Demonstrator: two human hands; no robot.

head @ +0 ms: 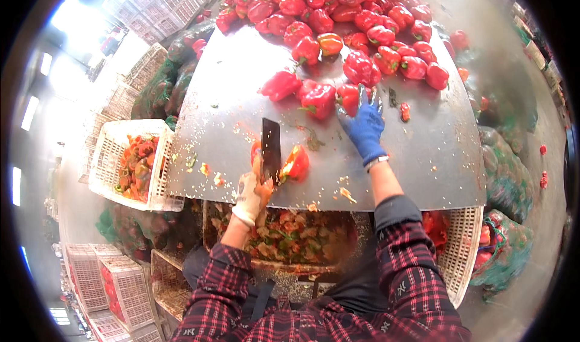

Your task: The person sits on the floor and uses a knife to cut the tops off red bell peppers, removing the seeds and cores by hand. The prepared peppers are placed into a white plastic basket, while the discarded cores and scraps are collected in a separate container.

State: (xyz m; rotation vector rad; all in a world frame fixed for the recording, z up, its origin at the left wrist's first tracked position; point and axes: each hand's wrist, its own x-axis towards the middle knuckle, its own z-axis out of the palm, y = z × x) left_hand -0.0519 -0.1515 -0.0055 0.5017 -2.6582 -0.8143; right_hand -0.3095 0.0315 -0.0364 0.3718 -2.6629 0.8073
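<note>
My left hand (252,195), in a stained pale glove, grips a dark, broad-bladed knife (271,147), its blade pointing away from me over the metal table. A red pepper piece (255,151) shows just left of the blade. To its right lies a cut red pepper (295,164) with its pale inside showing. My right hand (364,127), in a blue glove with dark wet fingertips, reaches over a whole red bell pepper (348,98), thumb and fingers apart around its near side; whether it grips the pepper is unclear. More red peppers (319,100) lie beside it.
A big heap of red peppers (320,21) covers the far end of the metal table (408,161). Seeds and scraps dot the near part. Left stands a plastic crate (162,170) of pepper pieces; below the edge, a bin of cores (290,238). Net sacks (503,170) flank the right side.
</note>
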